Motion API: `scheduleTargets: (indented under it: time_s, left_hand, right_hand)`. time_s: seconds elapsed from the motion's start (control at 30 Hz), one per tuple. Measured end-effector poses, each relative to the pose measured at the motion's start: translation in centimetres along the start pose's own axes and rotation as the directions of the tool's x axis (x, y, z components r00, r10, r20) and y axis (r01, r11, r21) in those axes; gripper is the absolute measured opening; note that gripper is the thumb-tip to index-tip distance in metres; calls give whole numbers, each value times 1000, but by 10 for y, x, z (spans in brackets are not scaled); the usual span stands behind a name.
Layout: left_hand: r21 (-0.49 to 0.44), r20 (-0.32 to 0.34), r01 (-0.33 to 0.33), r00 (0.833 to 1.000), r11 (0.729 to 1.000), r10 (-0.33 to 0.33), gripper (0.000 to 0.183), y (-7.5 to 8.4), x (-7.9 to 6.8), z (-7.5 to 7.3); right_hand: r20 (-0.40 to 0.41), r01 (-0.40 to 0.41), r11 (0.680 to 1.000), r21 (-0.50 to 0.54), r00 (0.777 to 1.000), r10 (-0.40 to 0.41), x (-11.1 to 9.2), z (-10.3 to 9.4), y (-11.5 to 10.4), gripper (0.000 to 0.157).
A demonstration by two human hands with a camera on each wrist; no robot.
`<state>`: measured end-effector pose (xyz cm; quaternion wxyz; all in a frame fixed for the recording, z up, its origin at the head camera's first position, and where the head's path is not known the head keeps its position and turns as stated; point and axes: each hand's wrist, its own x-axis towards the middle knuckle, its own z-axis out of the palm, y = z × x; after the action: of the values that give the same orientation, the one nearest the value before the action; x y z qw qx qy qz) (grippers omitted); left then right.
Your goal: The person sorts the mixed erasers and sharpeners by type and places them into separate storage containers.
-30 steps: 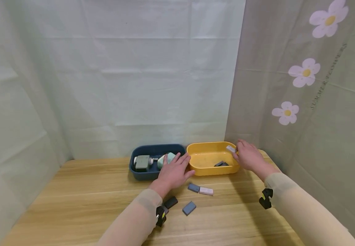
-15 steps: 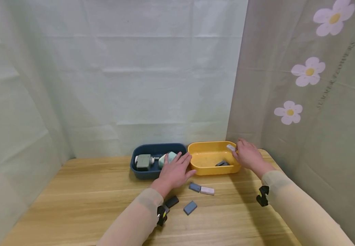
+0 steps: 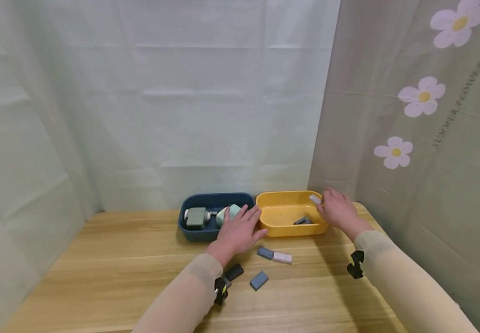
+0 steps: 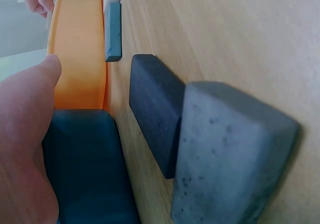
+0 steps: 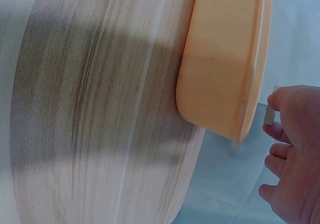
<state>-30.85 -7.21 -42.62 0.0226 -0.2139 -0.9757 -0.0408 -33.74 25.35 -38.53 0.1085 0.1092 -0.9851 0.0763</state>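
My right hand [image 3: 339, 210] pinches a small pale rectangular block [image 3: 315, 199] above the right end of the yellow bin [image 3: 277, 232]. In the right wrist view the thumb and a finger hold that block [image 5: 270, 115] by its ends, just beyond the bin's rim. Two or so dark blocks [image 3: 303, 221] lie inside the yellow bin. My left hand [image 3: 239, 231] spreads its fingers over the right part of the dark blue bin [image 3: 198, 237], fingertips close to where the two bins meet. Under those fingers a pale green faceted object [image 3: 232, 211] is partly hidden.
A grey-green boxy object [image 3: 197, 218] lies in the blue bin. On the wooden table [image 3: 132, 268] are a blue-grey block [image 3: 265, 252] touching a pale pink one [image 3: 282, 257], another blue-grey block [image 3: 259, 280], a black block [image 3: 234, 272] and a grey block [image 4: 225, 149]. Curtains stand behind.
The head view has shifted slightly, so everything appears a little further right. Both hands keep their places at the bins, and the pale block stays in the right hand.
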Motion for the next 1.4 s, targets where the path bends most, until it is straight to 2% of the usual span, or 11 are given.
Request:
scheduleTargets:
  time_s: [0.2,0.5,0.73,0.87,1.23,1.4]
  left_hand:
    - [7,-4,-2,1000,1000,2,81,-1,1,0]
    - [-14,10,1,1000,1000,-1,80,-1,1,-1]
    - [-6,10,2,1000,1000,-2,80,0,1,0]
    - [-10,6,1,1000,1000,-1,80,0,1,-1]
    - [-13,4,1,1000,1000,-1,79,-2,1,0]
    - [-19,1,1,1000,1000,-1,80,-1,1,-1]
  right_hand:
    - [7,-14,1000,-8,1000,14,0,-3,-3,30]
    - [1,-21,1000,-7,1000,21,1,4,-2,30]
    - [42,-33,999,-34,999,34,0,5,-3,52]
    - [48,-29,999,-29,998,30,-1,4,-6,59]
    - [-12,80,997,-16,997,-80,-15,0,-19,65]
    - [-45,142,988,-57,989,-144,-25,-5,-27,64]
